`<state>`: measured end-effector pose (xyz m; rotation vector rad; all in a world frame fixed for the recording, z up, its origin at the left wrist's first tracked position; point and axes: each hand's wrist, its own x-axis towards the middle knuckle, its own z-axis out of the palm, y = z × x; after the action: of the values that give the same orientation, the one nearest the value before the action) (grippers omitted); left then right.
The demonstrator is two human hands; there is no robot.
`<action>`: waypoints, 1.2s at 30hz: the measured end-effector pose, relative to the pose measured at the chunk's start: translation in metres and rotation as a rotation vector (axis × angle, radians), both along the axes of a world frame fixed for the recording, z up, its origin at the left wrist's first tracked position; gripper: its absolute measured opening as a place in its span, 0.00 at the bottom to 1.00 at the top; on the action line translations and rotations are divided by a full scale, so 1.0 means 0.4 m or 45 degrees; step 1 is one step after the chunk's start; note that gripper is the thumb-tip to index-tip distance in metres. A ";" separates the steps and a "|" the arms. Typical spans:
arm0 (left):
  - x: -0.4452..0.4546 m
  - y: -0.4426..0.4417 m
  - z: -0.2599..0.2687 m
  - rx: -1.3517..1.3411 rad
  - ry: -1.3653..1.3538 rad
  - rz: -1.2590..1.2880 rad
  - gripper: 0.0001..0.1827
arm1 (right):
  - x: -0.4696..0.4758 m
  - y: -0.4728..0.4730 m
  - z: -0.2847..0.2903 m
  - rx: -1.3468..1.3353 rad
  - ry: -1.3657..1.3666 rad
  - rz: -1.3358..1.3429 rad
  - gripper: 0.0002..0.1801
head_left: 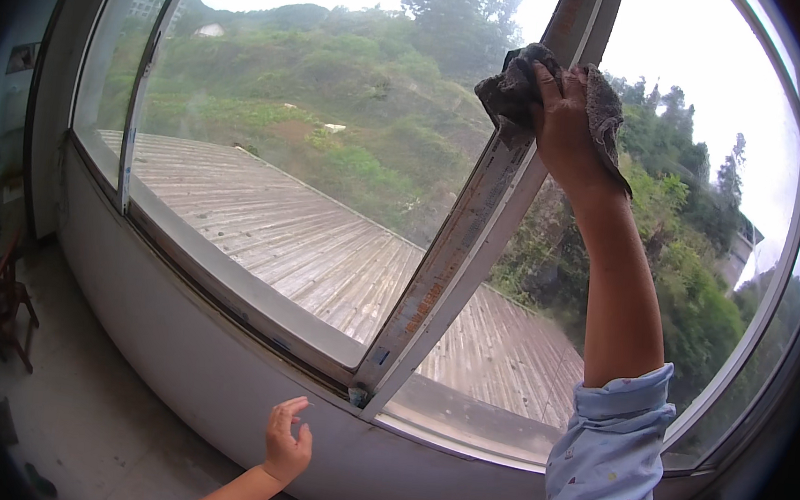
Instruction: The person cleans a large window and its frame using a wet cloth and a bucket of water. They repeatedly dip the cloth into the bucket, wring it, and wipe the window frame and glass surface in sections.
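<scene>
My right hand [571,133] is raised high and presses a dirty grey-brown cloth [514,93] to the upright frame post [440,274] between two window panes. Part of the cloth hangs down past the wrist on the right. Along this post run printed writing and patches of worn film. Lower down, my left hand [288,442] is held in front of the white wall [384,453] below the sill. Its fingers are loosely bent, with a gap to the thumb, and nothing shows in it. The left glass pane [293,171] looks hazy.
A sliding-window track [240,315] runs along the sill, with a small bluish scrap [358,395] at the post's foot. At the far left a reddish-brown wooden chair [9,304] stands on the grey floor [89,395]. Outside the glass lies a corrugated roof [261,218] before green hillside.
</scene>
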<state>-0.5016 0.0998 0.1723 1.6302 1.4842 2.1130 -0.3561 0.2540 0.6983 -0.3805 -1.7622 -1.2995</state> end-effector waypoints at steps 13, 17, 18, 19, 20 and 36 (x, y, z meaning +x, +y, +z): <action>-0.219 -0.047 -0.120 -0.200 -0.120 0.113 0.21 | -0.063 -0.094 -0.248 -0.098 -0.282 -0.755 0.04; -0.256 -0.055 -0.134 -0.186 -0.139 0.123 0.21 | -0.065 -0.101 -0.390 -0.078 -0.437 -0.799 0.03; -0.262 -0.057 -0.141 -0.187 -0.134 0.123 0.21 | -0.059 -0.104 -0.425 -0.155 -0.458 -0.777 0.03; -0.269 -0.062 -0.146 -0.192 -0.133 0.128 0.21 | -0.059 -0.107 -0.458 -0.232 -0.481 -0.748 0.03; -0.275 -0.066 -0.147 -0.198 -0.144 0.129 0.21 | -0.061 -0.114 -0.490 -0.315 -0.494 -0.709 0.03; -0.331 -0.180 -0.192 -0.377 -0.207 0.227 0.20 | -0.073 -0.130 -1.007 -1.199 -0.693 -0.498 0.03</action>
<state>-0.6340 0.0276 0.0953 1.2366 1.8396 1.9343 -0.3853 0.2020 0.2956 -0.9983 -2.8301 -0.7558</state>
